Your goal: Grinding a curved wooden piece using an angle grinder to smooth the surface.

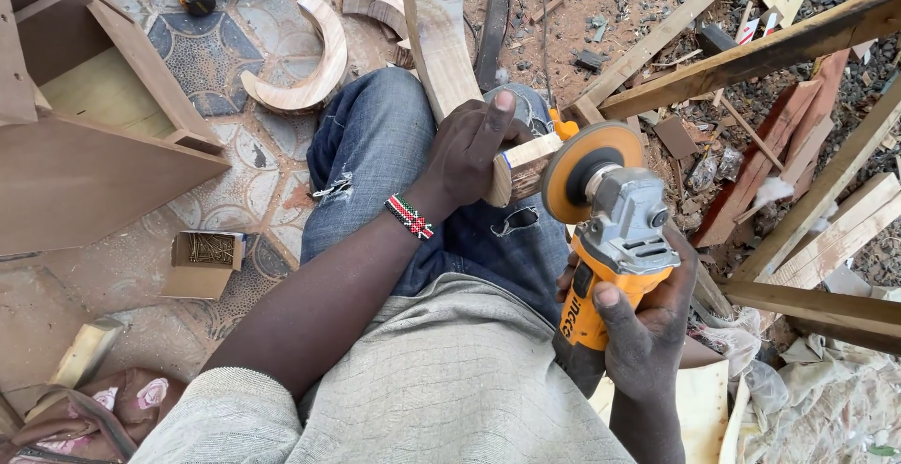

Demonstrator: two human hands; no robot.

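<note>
A dusty patterned floor point(211, 60) strewn with timber offcuts. Across the lap lies a curved wooden piece point(449, 46), clamped by the left hand point(474, 150). The right hand point(648, 328) is wrapped around an orange angle grinder point(615, 239), its disc at the wood's end. Nearby, an open cardboard box point(202, 264) holds nails; the grinder's cord is hidden.

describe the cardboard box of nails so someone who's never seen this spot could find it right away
Start at the big brown wooden cabinet lying on the patterned floor, left of the person's jeans-clad leg. Just below its slanted lower edge sits a small open cardboard box on the dusty ground. It is the only box here, and thin nails fill its open top.
</note>
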